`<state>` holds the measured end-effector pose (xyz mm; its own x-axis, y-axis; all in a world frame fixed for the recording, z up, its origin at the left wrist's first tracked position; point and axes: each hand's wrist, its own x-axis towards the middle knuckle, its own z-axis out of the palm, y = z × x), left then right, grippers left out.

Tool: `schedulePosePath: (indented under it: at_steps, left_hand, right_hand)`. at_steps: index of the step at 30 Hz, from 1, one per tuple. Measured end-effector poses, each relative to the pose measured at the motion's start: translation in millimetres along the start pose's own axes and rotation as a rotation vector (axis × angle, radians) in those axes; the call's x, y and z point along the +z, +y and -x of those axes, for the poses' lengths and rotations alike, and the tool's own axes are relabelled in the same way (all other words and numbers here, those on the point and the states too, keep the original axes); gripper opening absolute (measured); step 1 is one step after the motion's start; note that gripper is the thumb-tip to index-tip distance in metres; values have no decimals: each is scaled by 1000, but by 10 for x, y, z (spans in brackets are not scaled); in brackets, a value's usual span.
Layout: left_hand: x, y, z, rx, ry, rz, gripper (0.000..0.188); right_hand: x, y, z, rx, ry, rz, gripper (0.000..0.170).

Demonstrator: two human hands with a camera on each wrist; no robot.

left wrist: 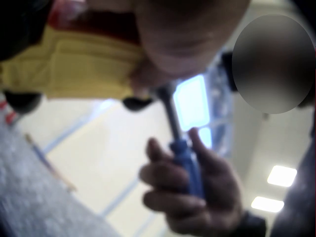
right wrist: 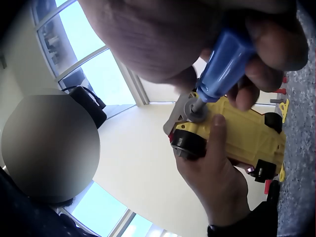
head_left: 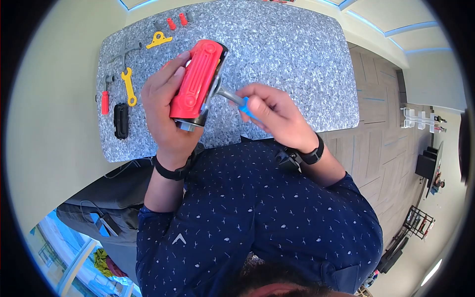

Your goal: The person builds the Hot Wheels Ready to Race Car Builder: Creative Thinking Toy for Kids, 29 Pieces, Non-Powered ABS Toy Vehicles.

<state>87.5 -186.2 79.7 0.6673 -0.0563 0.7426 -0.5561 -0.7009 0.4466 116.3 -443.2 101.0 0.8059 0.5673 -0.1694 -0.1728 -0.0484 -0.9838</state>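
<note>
A toy car with a red ribbed top, a yellow underside and black wheels is held up over the table. My left hand grips it by the side, its thumb lying along the yellow underside in the right wrist view. In my right hand is a screwdriver with a blue handle and a metal shaft. The fingers wrap the handle, as the left wrist view shows. The shaft points at a round socket in a grey part at one end of the car; its tip is hidden there.
On the speckled table, to the left, lie a yellow wrench, a yellow part with a round hole, a red-handled tool, a black tray-like part and a grey hammer-like piece. Small red pieces lie at the far edge.
</note>
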Motion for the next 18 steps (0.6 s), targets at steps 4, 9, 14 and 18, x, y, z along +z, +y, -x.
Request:
schedulePosePath:
  at_steps: [4, 9, 14, 18]
  left_hand:
    - [1, -26, 1, -7, 16, 62, 60]
    - [0, -2, -21, 3, -8, 68, 60]
    - [6, -26, -10, 22, -11, 60, 61]
    - [38, -8, 4, 11, -5, 104, 62]
  right_hand:
    - [94, 43, -9, -71, 65, -14, 30]
    - [86, 10, -17, -47, -43, -22, 38]
    - [-42, 101, -11, 84, -147, -174, 45]
    - [121, 71, -23, -109, -12, -36, 40]
